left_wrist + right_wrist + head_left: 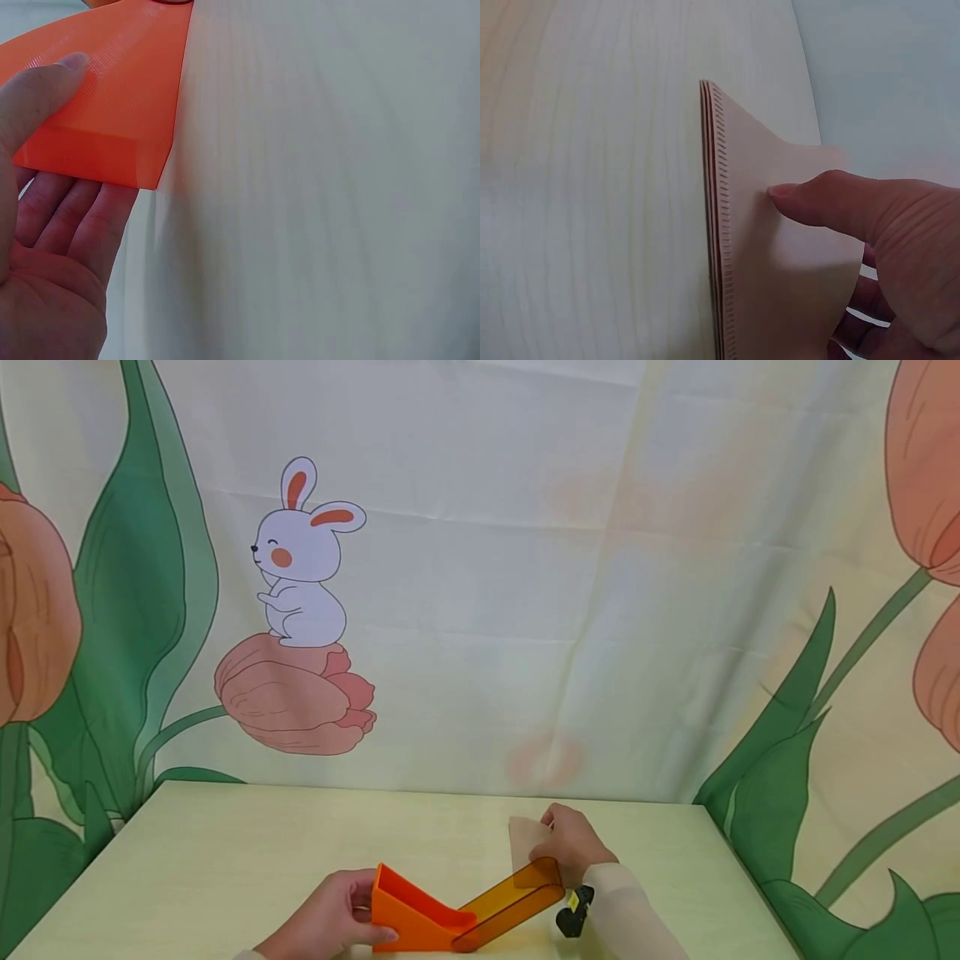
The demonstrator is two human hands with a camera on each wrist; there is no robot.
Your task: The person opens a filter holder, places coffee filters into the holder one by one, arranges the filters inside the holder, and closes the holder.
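Note:
My left hand (337,914) grips the closed end of an orange plastic box (412,914), its thumb on the near side and its fingers behind. In the left wrist view the thumb lies flat on the box's orange wall (112,97). A see-through amber lid (517,902) tilts up from the box's right end, swung away from its mouth. Past that lid, my right hand (573,843) pinches a folded light-brown paper napkin (525,837). The right wrist view shows the napkin's (780,270) layered, embossed edge, with the thumb on its face and the other fingers behind, partly hidden.
A pale wood-grain table (300,835) lies beneath both hands. Behind it hangs a cloth backdrop (480,610) printed with a rabbit and tulips. A small black device (574,912) with a yellow patch is by the right wrist.

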